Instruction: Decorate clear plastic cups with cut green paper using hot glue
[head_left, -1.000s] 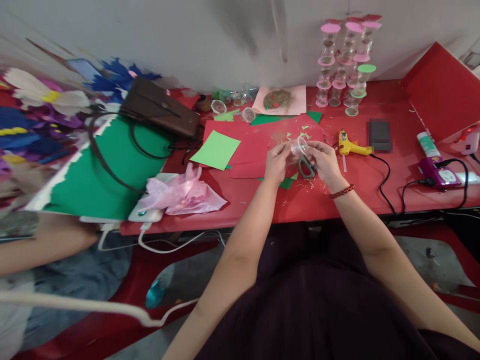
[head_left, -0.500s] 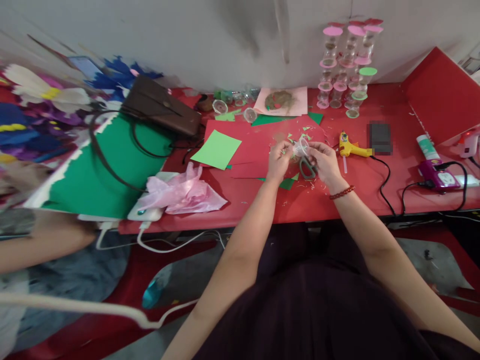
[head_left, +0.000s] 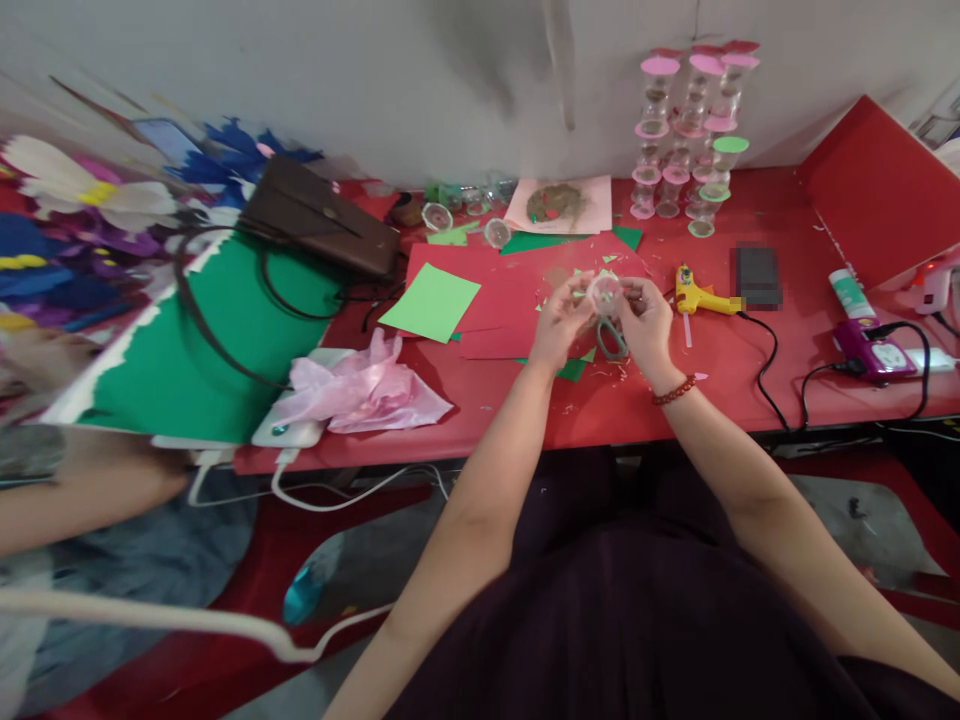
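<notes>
At the left, a dark brown bag [head_left: 322,215] lies partly over a green board [head_left: 202,350]; neither shows any change. Right of these, a pink plastic bag [head_left: 367,385] and a light green sheet [head_left: 431,303] also lie as before. The left hand [head_left: 559,322] has its fingers closed on the near left side of a clear plastic cup [head_left: 604,295]. The cup is held between both hands, above the handles of the scissors [head_left: 611,339]. It has been turned: its round end, sideways half a second earlier, now faces the wearer. In my judgement, handling of the cup is unfinished. The right hand [head_left: 649,318] grips its right side, thumb and fingers narrow. Beside that wrist a pink scrap [head_left: 700,376] now shows; whether dropped or merely uncovered cannot be told. Further right, the yellow glue gun [head_left: 701,293] lies untouched.
</notes>
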